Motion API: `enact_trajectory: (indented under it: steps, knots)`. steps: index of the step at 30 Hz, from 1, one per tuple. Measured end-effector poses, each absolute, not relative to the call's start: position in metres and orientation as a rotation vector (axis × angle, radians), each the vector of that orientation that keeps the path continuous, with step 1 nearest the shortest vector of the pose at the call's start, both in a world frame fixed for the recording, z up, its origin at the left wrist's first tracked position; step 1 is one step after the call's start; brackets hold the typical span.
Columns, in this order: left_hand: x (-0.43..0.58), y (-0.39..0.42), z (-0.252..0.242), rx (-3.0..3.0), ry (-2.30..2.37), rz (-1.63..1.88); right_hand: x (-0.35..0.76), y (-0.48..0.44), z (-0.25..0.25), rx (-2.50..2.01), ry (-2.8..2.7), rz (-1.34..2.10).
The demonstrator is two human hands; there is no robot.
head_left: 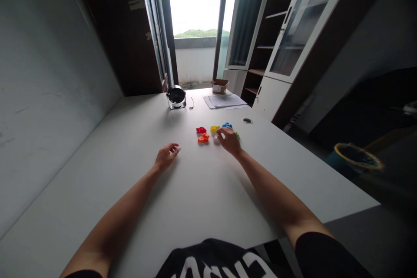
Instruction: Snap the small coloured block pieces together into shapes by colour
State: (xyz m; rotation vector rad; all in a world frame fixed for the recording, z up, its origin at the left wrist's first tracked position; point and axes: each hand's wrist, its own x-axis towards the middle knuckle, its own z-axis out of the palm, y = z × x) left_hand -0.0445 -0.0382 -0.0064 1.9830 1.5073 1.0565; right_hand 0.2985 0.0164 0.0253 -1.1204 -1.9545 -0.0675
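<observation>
Small coloured pieces lie in groups on the white table [195, 182]: red [201, 130], orange [203, 138], yellow [215, 129], blue [227, 125] and green [237, 134]. My right hand [229, 140] is over the right-hand groups, its fingertips bent down at a whitish group [216, 140] and partly hiding the green one. Whether it grips a piece is too small to tell. To the left of the groups, my left hand [167, 155] has its thumb and fingers closed on a small white piece [178, 149].
Farther back stand a round black device [176, 97] on a metal bracket, a thin dark item [191, 103], papers [224, 101] and an open cardboard box [220, 87]. A round cable hole [247, 120] is near the right edge. A rimmed bin [358, 157] stands off the table.
</observation>
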Motion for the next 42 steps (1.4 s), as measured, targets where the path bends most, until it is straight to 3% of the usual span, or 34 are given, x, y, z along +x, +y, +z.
enact_trajectory:
  steps: [8, 20, 42]
  knots:
    - [-0.02, -0.048, -0.001, 1.542, 0.949, 1.054, 0.212, -0.035, 0.025, -0.749, -2.253, 0.138]
    - [-0.014, -0.056, 0.003, 1.462, 0.844, 0.971, 0.202, -0.044, 0.02, -0.762, -2.264, 0.261]
    - [-0.018, -0.058, 0.006, 1.945, 1.414, 0.949, 0.204, -0.04, 0.007, -1.127, -2.421, 0.124]
